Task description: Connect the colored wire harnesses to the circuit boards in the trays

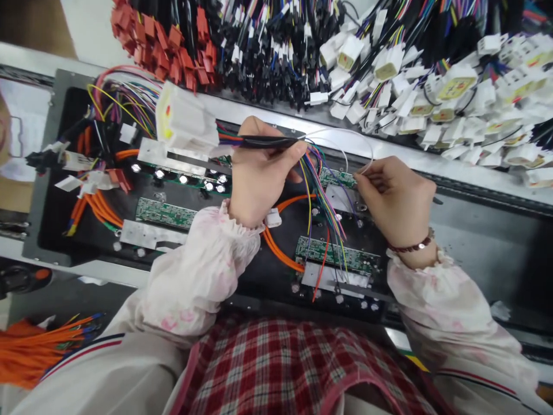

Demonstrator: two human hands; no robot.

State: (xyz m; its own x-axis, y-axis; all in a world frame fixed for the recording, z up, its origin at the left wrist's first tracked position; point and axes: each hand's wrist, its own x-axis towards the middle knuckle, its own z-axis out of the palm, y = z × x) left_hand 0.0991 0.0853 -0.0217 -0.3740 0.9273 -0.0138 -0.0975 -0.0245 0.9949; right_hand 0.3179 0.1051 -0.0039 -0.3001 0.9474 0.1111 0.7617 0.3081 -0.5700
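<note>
My left hand (265, 170) is closed round a black-sleeved wire harness (265, 141) above a long black case. To its left, a big white connector (184, 118) with a yellow face hangs at the harness end. Beyond my thumb the loose coloured wires (322, 199) fan down over the case. My right hand (395, 193) pinches a thin white wire (367, 144) that loops back to the harness. Its fingertips hide the wire's end. Beneath the hands lie green circuit boards (339, 255) with metal plates.
The case (41, 173) has a raised grey rim. Orange cables (276, 248) curve inside it. Behind stand bundles of red connectors (164, 49), black-and-white plugs and white connectors (458, 86). More orange cables (38, 351) lie at lower left. Small plugs (93, 178) hang at the case's left end.
</note>
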